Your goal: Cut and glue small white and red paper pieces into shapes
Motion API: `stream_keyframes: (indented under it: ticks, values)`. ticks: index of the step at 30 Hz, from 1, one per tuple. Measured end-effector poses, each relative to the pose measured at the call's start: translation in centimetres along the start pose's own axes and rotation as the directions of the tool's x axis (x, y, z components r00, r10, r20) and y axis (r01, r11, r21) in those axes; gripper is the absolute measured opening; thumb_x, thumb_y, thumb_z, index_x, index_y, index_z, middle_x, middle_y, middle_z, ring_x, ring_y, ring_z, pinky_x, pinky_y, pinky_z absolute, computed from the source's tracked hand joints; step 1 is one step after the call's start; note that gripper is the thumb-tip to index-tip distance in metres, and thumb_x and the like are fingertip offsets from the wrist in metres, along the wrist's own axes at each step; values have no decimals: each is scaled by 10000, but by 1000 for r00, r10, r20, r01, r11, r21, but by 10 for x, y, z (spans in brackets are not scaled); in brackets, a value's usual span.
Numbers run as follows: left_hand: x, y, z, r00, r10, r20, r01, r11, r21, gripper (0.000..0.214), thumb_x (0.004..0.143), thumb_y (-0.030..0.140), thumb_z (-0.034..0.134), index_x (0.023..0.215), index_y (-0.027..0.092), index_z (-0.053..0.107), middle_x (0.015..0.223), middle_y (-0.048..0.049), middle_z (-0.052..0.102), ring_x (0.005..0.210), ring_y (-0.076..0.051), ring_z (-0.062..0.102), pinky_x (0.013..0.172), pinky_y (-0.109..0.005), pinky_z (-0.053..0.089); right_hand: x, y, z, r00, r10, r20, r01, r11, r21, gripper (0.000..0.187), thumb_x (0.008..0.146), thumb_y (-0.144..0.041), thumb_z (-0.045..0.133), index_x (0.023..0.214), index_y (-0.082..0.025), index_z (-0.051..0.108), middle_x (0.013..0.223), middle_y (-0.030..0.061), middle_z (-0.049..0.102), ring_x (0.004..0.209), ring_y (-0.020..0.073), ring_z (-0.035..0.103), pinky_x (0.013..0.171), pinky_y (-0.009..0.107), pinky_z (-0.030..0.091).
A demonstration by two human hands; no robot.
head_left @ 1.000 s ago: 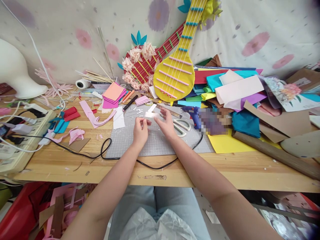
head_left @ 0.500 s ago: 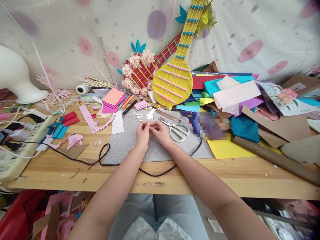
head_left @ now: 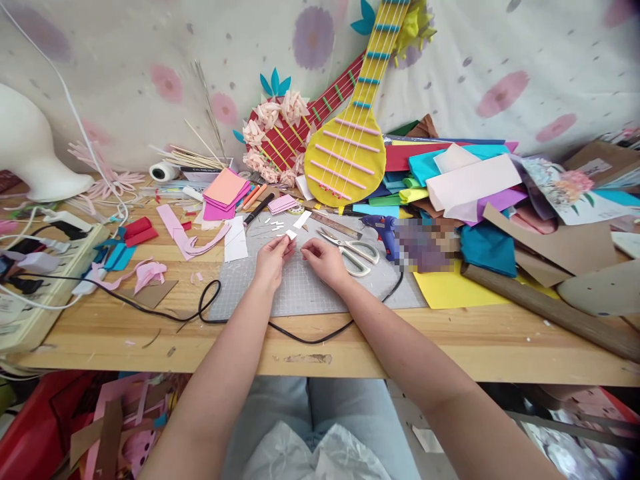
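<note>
Both of my hands hover over the grey cutting mat (head_left: 310,290) on the wooden table (head_left: 450,340). My left hand (head_left: 271,260) pinches a small white paper piece (head_left: 291,234) between thumb and fingers. My right hand (head_left: 325,260) sits a little to the right with its fingertips pinched together; what it holds, if anything, is too small to make out. Several tiny white paper strips (head_left: 275,225) lie on the mat just beyond my hands. White-handled scissors (head_left: 350,252) rest right of my right hand.
A blue glue gun (head_left: 383,230) with a black cord (head_left: 210,303) lies on the mat. A yellow paper guitar (head_left: 350,150) and a red one lean on the wall. Coloured paper sheets (head_left: 470,193) pile up at right. A power strip (head_left: 45,267) sits at left.
My right hand came back from reaching forward and met the left over the mat. Now the hands have parted slightly, with the white piece in my left hand.
</note>
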State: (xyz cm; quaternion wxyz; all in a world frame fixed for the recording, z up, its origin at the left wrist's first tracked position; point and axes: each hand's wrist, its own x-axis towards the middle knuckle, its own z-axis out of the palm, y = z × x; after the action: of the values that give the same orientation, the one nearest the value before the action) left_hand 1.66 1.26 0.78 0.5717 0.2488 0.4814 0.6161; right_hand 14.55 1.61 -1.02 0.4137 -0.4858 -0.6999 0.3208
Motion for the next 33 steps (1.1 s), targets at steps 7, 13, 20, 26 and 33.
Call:
stream_keyframes:
  ticks: [7,13,20,26,33]
  values:
    - [3,-4,-1,1000,28,-2,-28,1000,-2,139,671,220,654,782,146,616,747,-26,659,684,-98,624,777,-290,469,0,2,0,1000,1,30,-2,999,34,112,752,-304,522,746,-238,612,632,-9,608,600,143,505,623,286,364]
    - [3,-4,1,999,37,-27,-37,999,-26,130,674,182,642,785,134,594,764,-41,670,725,-119,642,790,-300,477,-1,2,0,998,17,65,-24,994,104,110,739,-312,552,751,-248,641,608,-14,606,590,143,510,636,291,359]
    - [0,-3,4,999,29,32,-29,1000,-13,111,673,196,629,756,130,601,734,-38,671,755,-136,649,814,-317,474,7,-1,2,980,139,139,-185,890,416,343,707,-513,559,799,-198,662,781,15,641,731,136,544,700,274,406]
    - [5,-7,4,996,80,45,-81,997,21,168,613,230,686,739,136,627,770,-34,669,779,-146,637,817,-332,473,17,-5,7,920,362,151,-375,699,609,371,637,-537,618,682,-169,627,726,23,620,677,108,532,625,236,424]
    - [5,-11,6,994,112,-1,-112,990,81,244,545,270,734,715,124,639,705,-26,656,655,-117,607,714,-298,486,18,-9,4,907,395,145,-351,520,778,307,520,-408,738,614,-177,560,653,-23,601,621,79,530,611,217,440]
